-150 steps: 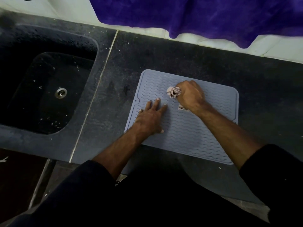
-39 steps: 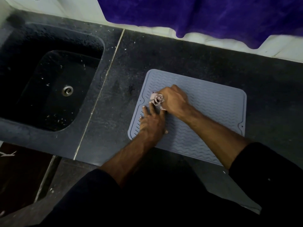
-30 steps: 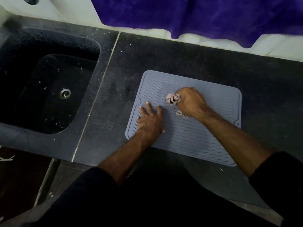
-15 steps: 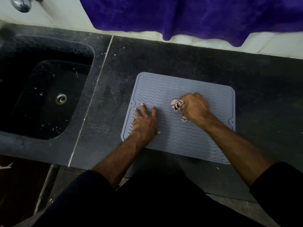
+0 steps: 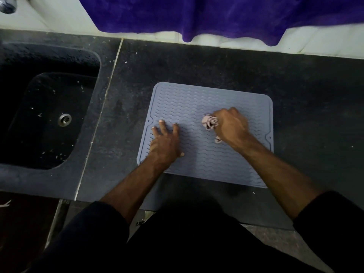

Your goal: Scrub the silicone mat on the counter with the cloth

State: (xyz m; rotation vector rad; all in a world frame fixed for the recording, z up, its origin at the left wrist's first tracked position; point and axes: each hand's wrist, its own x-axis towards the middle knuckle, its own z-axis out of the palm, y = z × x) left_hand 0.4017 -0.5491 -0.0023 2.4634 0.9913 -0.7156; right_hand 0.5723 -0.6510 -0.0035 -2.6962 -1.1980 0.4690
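Head cam: silicone mat (image 5: 206, 154) lies flat, long axis along the counter (image 5: 305, 91) front edge. Left hand (image 5: 165, 142) presses it, fingers straight and spread. Right hand (image 5: 231, 126) is fisted around the balled cloth (image 5: 209, 122).

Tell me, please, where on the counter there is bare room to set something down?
Bare counter lies right of the mat, and between mat and wall. A narrower strip runs between sink and mat. The mat is crowded: left hand, right hand with cloth.
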